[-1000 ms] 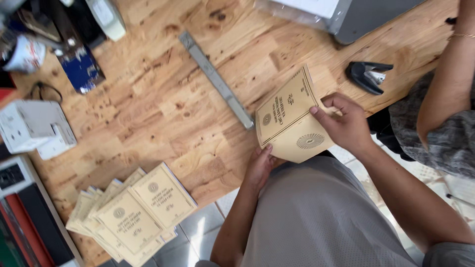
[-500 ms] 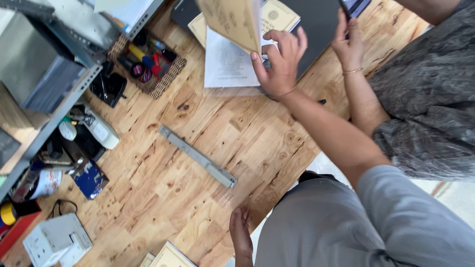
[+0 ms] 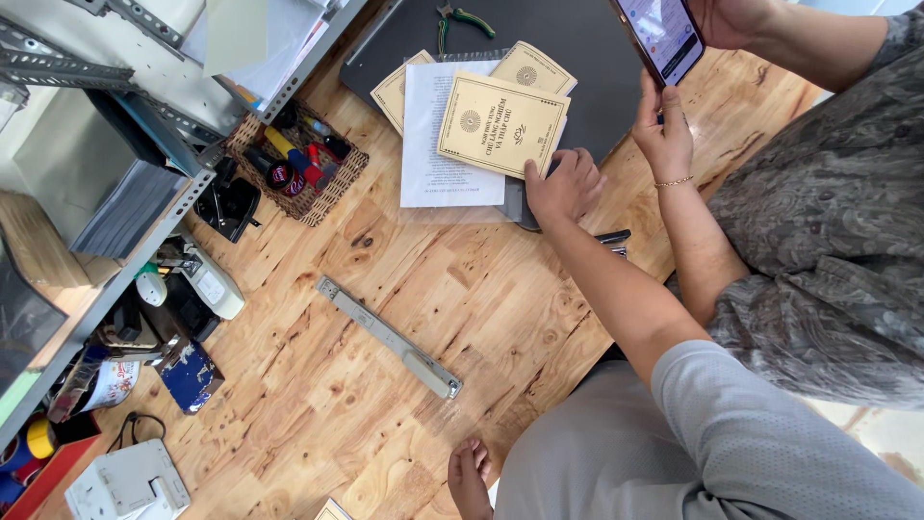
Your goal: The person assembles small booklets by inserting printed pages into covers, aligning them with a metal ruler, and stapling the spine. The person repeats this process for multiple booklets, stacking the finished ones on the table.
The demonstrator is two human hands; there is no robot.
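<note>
At desk edge, right hand (image 3: 563, 185) on booklet (image 3: 502, 123), left hand (image 3: 469, 475) partly cut off.

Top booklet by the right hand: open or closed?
Closed: the booklet lies flat, front cover up, on the pile; the right hand touches its corner.

The middle of the wooden table (image 3: 289, 385) lies open, crossed only by a grey metal rail (image 3: 390, 337) set slantwise. The left edge is crowded: a wicker basket (image 3: 298, 159) of small items, a white bottle (image 3: 214, 282) and a shelf frame (image 3: 144, 58). At the far side, yellow booklets (image 3: 500, 123) and a white sheet (image 3: 443, 144) cover the surface. A co-worker's forearm (image 3: 688, 226) probably blocks the right edge.
</note>
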